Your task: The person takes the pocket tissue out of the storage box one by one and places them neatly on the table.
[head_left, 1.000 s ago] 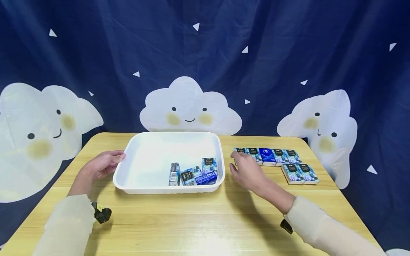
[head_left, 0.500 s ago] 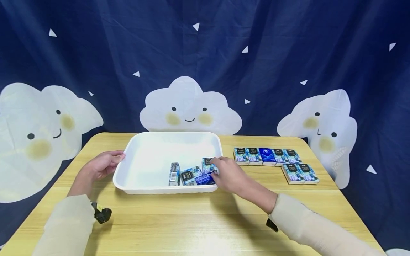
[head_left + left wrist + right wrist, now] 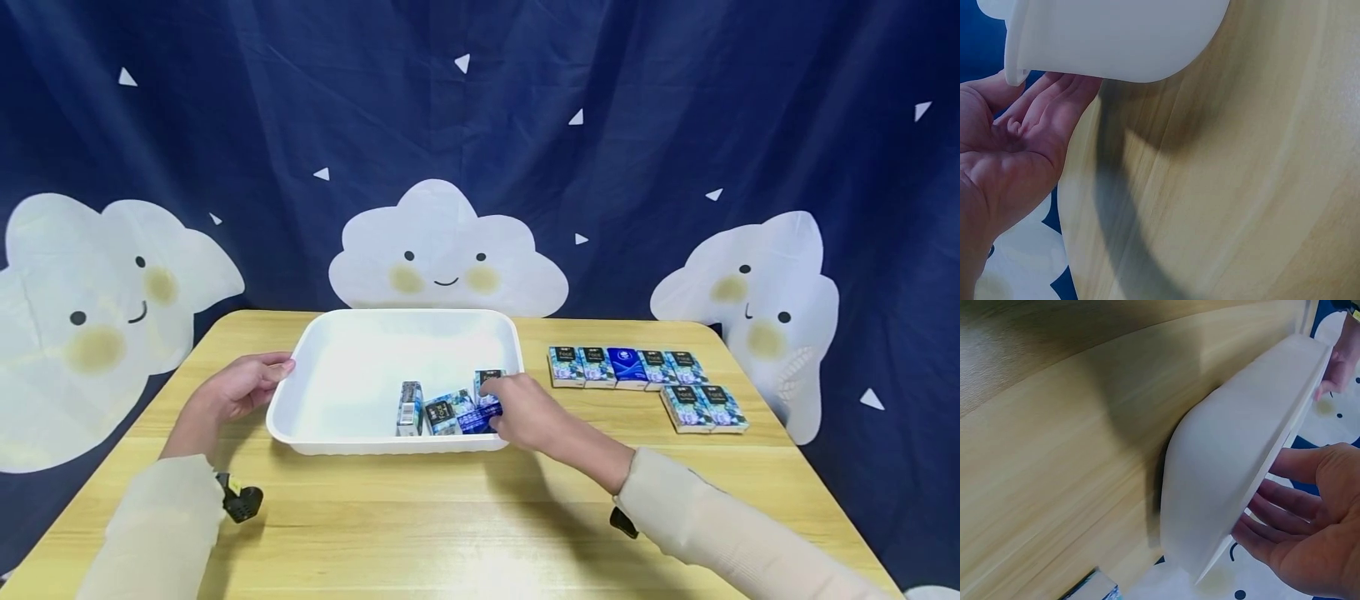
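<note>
White and shallow, the tray [image 3: 345,367] sits on the pale wooden table [image 3: 375,525] in front of the person, its long side running left to right. From where I stand, the left hand [image 3: 240,385] grips the tray's left edge, thumb at the rim and the other fingers lower, against the outside of the wall. The right hand [image 3: 528,412] reaches over the right rim, its thumb and forefinger beside the dark blue packet [image 3: 477,419] inside; the hand covers part of that packet, so I can't fairly say whether it is pinched or only touched.

Three floral packets share that front right part of the tray: an upright one [image 3: 408,410] with its barcode showing, a slanted one [image 3: 444,414] next to the dark blue one, and a back one [image 3: 489,383] partly behind the right fingers.

Out on the table to the right, five packets stand in a row [image 3: 597,368], the middle one plain blue, and a floral pair [image 3: 703,408] lies just in front of the row's right end. Behind hangs a navy curtain [image 3: 637,75] printed with smiling clouds [image 3: 446,250].
</note>
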### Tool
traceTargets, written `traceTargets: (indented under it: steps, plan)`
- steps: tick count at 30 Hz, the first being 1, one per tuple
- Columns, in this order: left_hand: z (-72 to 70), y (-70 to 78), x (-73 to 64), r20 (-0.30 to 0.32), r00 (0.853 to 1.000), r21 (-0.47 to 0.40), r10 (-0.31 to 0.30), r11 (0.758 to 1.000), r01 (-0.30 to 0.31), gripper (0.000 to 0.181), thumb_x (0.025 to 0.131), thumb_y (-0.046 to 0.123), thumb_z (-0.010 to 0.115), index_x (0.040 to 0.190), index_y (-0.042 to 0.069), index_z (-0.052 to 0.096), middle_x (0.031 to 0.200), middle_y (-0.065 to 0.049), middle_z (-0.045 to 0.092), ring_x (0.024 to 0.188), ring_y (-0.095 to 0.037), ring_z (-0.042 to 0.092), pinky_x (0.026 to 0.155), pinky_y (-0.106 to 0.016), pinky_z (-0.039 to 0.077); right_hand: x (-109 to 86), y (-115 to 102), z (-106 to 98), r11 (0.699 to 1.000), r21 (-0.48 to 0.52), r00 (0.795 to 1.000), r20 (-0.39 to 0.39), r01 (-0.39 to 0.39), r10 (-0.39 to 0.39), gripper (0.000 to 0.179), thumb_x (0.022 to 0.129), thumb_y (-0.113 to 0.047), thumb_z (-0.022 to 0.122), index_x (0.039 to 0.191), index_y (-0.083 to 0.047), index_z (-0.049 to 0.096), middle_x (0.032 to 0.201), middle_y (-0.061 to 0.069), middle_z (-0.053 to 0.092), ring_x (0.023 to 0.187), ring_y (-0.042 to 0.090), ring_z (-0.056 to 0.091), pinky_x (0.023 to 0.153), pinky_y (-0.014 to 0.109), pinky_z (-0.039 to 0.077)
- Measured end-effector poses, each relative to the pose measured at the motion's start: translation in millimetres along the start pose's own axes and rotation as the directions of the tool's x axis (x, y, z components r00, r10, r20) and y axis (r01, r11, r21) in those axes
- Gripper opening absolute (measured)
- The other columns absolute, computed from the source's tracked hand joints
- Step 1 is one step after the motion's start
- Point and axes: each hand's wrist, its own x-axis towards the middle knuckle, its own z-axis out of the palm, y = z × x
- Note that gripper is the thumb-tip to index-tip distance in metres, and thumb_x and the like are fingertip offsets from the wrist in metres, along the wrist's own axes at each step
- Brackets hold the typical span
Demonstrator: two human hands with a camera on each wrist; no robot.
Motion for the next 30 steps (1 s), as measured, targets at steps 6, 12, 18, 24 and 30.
traceTargets:
  steps: [6, 12, 18, 24, 30]
  plan:
    - [1.0, -1.1, 3.7, 0.001, 1.000, 0.010, 0.005, 1.000, -0.005, 0.075, 0.107, 0.023, 0.052, 0.160, -0.006, 0.008, 0.095, 0.017, 0.069, 0.088, 0.002, 0.068, 0.082, -0.019, 0.059, 3.3, 3, 1, 1.000, 0.030, 0.999, 0.038, -0.003, 0.002, 0.045, 0.073, 0.016, 0.066, 0.115, 0.003, 0.073, 0.114, 0.019, 0.074, 0.100, 0.030, 0.071, 0.082, 0.038, 0.060]
    - [-0.7, -3.1, 5.5, 0.004, 1.000, 0.016, 0.010, 1.000, -0.010, 0.074, 0.107, 0.021, 0.052, 0.159, -0.007, 0.007, 0.095, 0.018, 0.069, 0.087, 0.002, 0.067, 0.082, -0.019, 0.059, 6.2, 5, 5, 0.999, 0.030, 0.997, 0.073, -0.032, 0.030, 0.046, 0.072, 0.018, 0.063, 0.113, 0.001, 0.076, 0.112, 0.015, 0.075, 0.101, 0.027, 0.071, 0.079, 0.032, 0.059]
    - [0.1, -2.6, 3.1, 0.001, 1.000, 0.013, 0.010, 1.000, -0.010, 0.073, 0.107, 0.022, 0.051, 0.159, -0.007, 0.008, 0.094, 0.017, 0.069, 0.085, 0.002, 0.067, 0.081, -0.019, 0.059, 7.6, 6, 6, 1.000, 0.023, 0.997, 0.077, 0.004, -0.006, 0.043, 0.073, 0.019, 0.061, 0.108, 0.002, 0.077, 0.110, 0.015, 0.076, 0.100, 0.027, 0.073, 0.076, 0.030, 0.058]
    - [2.0, -1.9, 2.5, -0.008, 1.000, 0.018, 0.002, 1.000, -0.002, 0.074, 0.107, 0.022, 0.053, 0.160, -0.006, 0.010, 0.094, 0.017, 0.069, 0.086, 0.002, 0.067, 0.082, -0.018, 0.059, 5.8, 6, 2, 0.999, 0.039, 0.998, 0.067, -0.016, 0.014, 0.036, 0.078, 0.016, 0.066, 0.108, 0.001, 0.078, 0.112, 0.016, 0.075, 0.106, 0.030, 0.072, 0.083, 0.036, 0.062]
    - [0.7, -1.9, 2.7, -0.003, 1.000, 0.025, 0.001, 1.000, -0.001, 0.075, 0.107, 0.023, 0.052, 0.160, -0.006, 0.008, 0.093, 0.018, 0.069, 0.086, 0.002, 0.067, 0.081, -0.019, 0.059, 5.4, 2, -12, 0.999, 0.023, 0.999, 0.036, -0.038, 0.038, 0.029, 0.082, 0.010, 0.073, 0.108, -0.001, 0.078, 0.108, 0.014, 0.077, 0.104, 0.029, 0.072, 0.089, 0.041, 0.061]
